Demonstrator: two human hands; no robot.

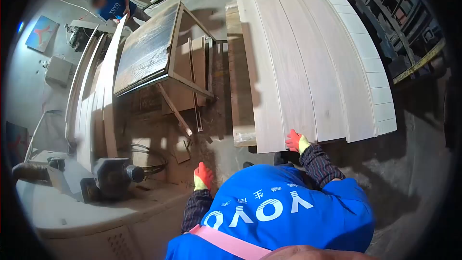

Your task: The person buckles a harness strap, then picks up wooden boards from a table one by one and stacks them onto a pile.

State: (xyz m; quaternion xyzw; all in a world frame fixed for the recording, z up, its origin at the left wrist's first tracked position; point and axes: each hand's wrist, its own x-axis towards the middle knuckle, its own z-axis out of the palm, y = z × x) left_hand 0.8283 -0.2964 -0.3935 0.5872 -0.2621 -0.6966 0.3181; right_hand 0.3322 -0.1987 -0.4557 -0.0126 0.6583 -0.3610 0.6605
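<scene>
My left hand (203,177), in a red and yellow glove, hangs over the floor at my side. Its fingers look loosely extended, with nothing in them. My right hand (296,141), gloved the same way, lies at the near end of a pale wood plank (298,77), its fingers spread on the board's surface. Several long pale planks lie side by side there, with a white grooved panel (370,62) along their right side. Under their left edge shows a wooden support (245,137).
A wood-topped metal-framed table (149,43) stands ahead left, with boards leaning below it. Another person (114,7) in blue holds a long board (113,53) beside a stack of strips. A machine (113,175) sits near left. Metal racks (385,24) stand at right.
</scene>
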